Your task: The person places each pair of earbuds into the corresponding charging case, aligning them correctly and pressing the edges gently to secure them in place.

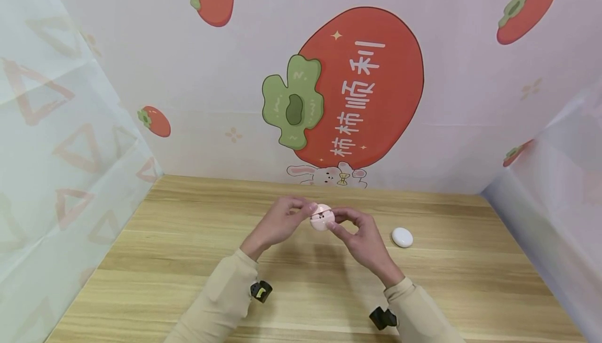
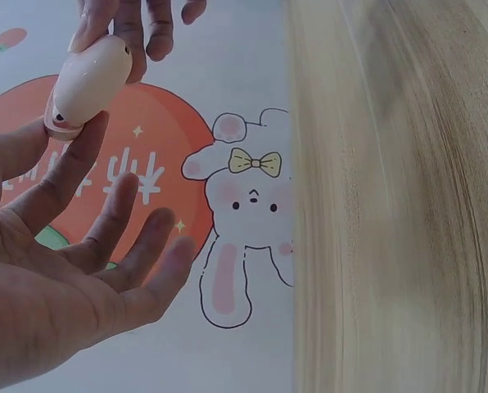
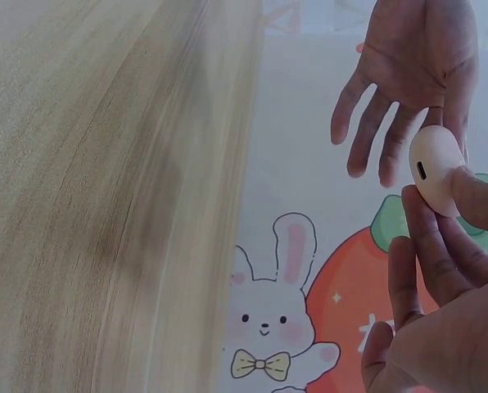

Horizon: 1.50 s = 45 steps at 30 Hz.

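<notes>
A small, round, glossy pale pink case (image 1: 322, 225) is held up above the table between both hands. It looks like an earbud case; a dark gap with small dark spots crosses its face in the head view. My left hand (image 1: 280, 221) pinches its upper left side between thumb and index finger, the other fingers spread apart. On the opposite side, my right hand (image 1: 361, 237) pinches it with thumb and fingers. A dark oval port shows on the case's edge (image 3: 431, 168) in the right wrist view. What lies inside is too small to tell.
A white, rounded disc-like object (image 1: 402, 237) lies on the wooden table (image 1: 461, 280), right of my right hand. Behind stands a pale wall sheet (image 1: 226, 87) printed with persimmons and a rabbit. Pale sheets also flank the table on both sides.
</notes>
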{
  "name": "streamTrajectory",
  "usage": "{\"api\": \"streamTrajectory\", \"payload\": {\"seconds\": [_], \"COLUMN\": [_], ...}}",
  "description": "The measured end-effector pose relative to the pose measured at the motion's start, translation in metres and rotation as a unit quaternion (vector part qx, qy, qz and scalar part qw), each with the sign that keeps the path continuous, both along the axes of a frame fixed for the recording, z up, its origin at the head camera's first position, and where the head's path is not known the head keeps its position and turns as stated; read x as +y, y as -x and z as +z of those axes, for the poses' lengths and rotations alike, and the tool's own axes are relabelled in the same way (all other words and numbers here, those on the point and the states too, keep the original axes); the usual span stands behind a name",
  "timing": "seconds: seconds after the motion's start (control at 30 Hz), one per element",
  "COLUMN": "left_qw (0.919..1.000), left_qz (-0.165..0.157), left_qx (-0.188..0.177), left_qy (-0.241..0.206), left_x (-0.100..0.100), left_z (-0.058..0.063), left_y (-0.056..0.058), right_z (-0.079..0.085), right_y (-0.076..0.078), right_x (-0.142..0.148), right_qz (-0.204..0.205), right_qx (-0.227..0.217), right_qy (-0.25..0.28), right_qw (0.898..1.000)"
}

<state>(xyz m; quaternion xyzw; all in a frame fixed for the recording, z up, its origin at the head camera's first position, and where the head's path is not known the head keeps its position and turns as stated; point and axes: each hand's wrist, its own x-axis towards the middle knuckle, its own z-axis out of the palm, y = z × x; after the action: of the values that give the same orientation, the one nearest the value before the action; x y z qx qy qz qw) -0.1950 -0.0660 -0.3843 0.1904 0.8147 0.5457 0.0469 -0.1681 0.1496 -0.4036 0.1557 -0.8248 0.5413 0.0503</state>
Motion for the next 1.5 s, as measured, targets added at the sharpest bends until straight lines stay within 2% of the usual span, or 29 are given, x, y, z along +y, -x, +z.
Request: {"api": "streamTrajectory", "payload": {"seconds": [0.23, 0.43, 0.8, 0.93, 1.23, 1.37, 1.5], "left_qw": [0.9958, 0.9911, 0.9890, 0.9868, 0.9803, 0.9777, 0.9756], "left_qz": [0.023, 0.031, 0.032, 0.049, 0.080, 0.089, 0.096], "left_qx": [0.073, 0.104, 0.107, 0.098, 0.101, 0.108, 0.109], "left_qy": [0.051, 0.078, 0.097, 0.119, 0.150, 0.157, 0.164], "left_x": [0.005, 0.008, 0.007, 0.003, -0.014, -0.021, -0.028], "left_z": [0.001, 0.003, 0.001, -0.001, -0.008, -0.010, -0.012], "left_y": [-0.005, -0.010, -0.011, -0.011, -0.009, -0.007, -0.005], "right_z": [0.000, 0.000, -0.001, -0.004, -0.020, -0.027, -0.031], "right_y": [0.001, 0.000, 0.002, 0.005, 0.019, 0.024, 0.028], "right_x": [0.001, 0.001, 0.003, 0.006, 0.021, 0.030, 0.038], "right_qz": [-0.005, -0.008, -0.014, -0.025, -0.065, -0.068, -0.075], "right_qx": [-0.007, -0.010, -0.008, -0.018, -0.038, -0.070, -0.103], "right_qy": [-0.004, -0.003, -0.011, -0.025, -0.098, -0.128, -0.167], "right_qw": [1.000, 1.000, 1.000, 0.999, 0.992, 0.987, 0.978]}}
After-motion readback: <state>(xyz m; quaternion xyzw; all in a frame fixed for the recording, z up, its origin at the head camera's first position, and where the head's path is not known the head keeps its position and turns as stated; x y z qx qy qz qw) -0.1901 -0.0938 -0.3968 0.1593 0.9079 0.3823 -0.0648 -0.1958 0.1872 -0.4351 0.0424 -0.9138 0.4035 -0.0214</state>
